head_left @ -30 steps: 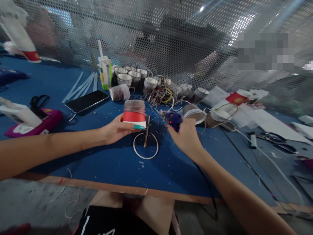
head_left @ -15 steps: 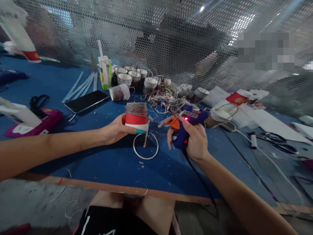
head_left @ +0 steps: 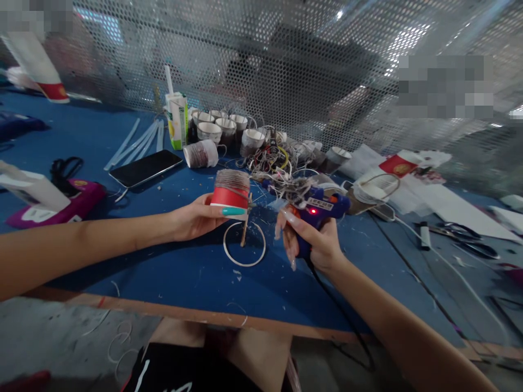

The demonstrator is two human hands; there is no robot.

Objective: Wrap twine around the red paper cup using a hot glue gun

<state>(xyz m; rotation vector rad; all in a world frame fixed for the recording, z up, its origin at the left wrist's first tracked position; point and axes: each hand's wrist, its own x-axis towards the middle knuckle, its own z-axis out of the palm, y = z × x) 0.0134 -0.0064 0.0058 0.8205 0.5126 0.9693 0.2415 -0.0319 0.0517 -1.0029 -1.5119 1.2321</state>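
Note:
My left hand (head_left: 200, 215) is closed around a red and white paper cup (head_left: 229, 197) held upside down or on a slant above the table; grey-brown cord (head_left: 232, 178) is wound about its upper part. In my right hand (head_left: 318, 234) is a blue glue gun (head_left: 327, 206) with a glowing red light and a black cable running down. Its nozzle points left, near a tangle of cord scraps. On the tabletop below the cup lies a pale ring (head_left: 244, 265), with a thin brown stick (head_left: 244, 237) reaching into it.
Several cord-wrapped cups (head_left: 209, 132) stand at the back beside a drink carton (head_left: 177, 120). A tangle of cord and wire (head_left: 278, 158) lies near the middle. To the left are a phone (head_left: 146, 167) and glue sticks (head_left: 139, 144); scissors (head_left: 466, 234) rest at right.
The glue gun has come down slightly and turned in my right hand, whose fingers have shifted. My left hand has moved the cup a little to the right and tilted it.

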